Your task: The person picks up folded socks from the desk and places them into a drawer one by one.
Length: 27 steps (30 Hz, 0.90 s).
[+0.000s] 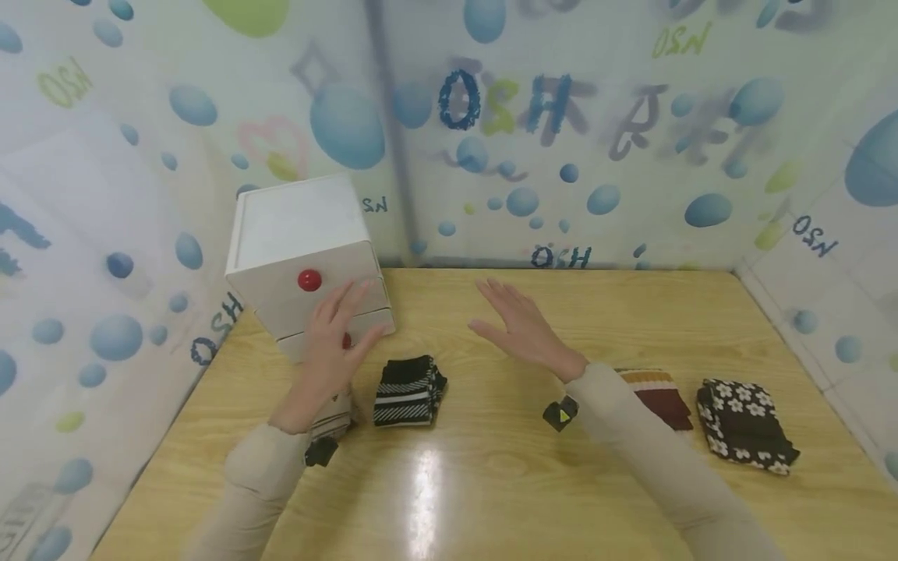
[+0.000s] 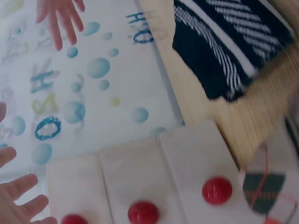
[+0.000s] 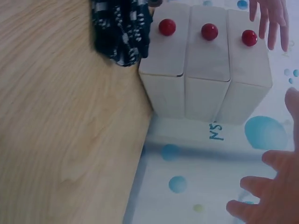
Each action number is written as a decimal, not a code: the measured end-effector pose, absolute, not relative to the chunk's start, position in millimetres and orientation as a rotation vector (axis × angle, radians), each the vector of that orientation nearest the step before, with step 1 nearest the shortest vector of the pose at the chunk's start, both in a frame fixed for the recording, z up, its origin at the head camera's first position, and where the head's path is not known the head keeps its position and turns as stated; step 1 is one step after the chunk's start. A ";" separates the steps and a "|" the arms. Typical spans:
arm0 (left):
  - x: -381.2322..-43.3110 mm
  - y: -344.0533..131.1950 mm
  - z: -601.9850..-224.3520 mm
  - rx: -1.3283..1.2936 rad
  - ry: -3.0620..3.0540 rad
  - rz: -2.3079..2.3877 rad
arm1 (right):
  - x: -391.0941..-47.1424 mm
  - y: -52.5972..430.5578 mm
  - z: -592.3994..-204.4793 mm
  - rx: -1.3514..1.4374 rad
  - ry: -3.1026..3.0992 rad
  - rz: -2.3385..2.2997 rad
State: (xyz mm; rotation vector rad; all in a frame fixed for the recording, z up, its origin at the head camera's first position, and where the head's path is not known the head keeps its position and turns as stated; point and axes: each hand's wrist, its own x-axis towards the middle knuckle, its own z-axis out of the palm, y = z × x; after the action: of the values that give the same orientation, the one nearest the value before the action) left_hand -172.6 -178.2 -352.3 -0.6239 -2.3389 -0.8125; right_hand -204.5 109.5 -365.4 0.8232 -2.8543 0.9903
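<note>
Fingers extended, my left hand (image 1: 330, 343) hovers in front of a small white drawer cabinet (image 1: 295, 226) and overlaps it in the head view. My right hand (image 1: 522, 331) is raised over the middle of the table, fingers straight, holding nothing. Between the hands lies a folded black-and-white striped sock bundle (image 1: 405, 392). A grey patterned sock bundle (image 1: 333, 417) is partly hidden beneath the left hand and wrist. The cabinet's three closed drawers carry round red knobs (image 2: 217, 190), seen in both wrist views.
Behind my right forearm lies a maroon, white and mustard striped sock bundle (image 1: 659, 397), partly covered. A black sock bundle with white flowers (image 1: 747, 425) sits at the far right. The wooden table (image 1: 477, 483) meets a bubble-printed wall covering (image 1: 603, 156) behind and on both sides.
</note>
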 end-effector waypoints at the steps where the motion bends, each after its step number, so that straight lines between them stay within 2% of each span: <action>1: -170.4 -183.4 -349.1 -0.611 -2.342 -0.798 | -205.8 107.4 -363.0 0.837 -2.851 1.005; 11: -170.0 -238.5 -332.9 -0.346 -2.247 -0.800 | -219.2 71.8 -350.1 0.992 -2.838 1.204; 17: -169.6 -264.9 -322.0 -0.260 -2.259 -0.830 | -221.1 49.2 -337.7 1.132 -2.922 1.172; 27: -181.9 -308.2 -307.8 -0.015 -2.517 -0.977 | -252.6 20.8 -300.8 1.202 -2.918 1.138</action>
State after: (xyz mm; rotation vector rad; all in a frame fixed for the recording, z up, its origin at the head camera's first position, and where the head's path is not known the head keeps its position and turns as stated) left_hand -181.9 -308.2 -307.8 -0.0153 -2.5174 -0.9770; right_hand -252.6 20.8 -300.8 1.2024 -2.9177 1.1382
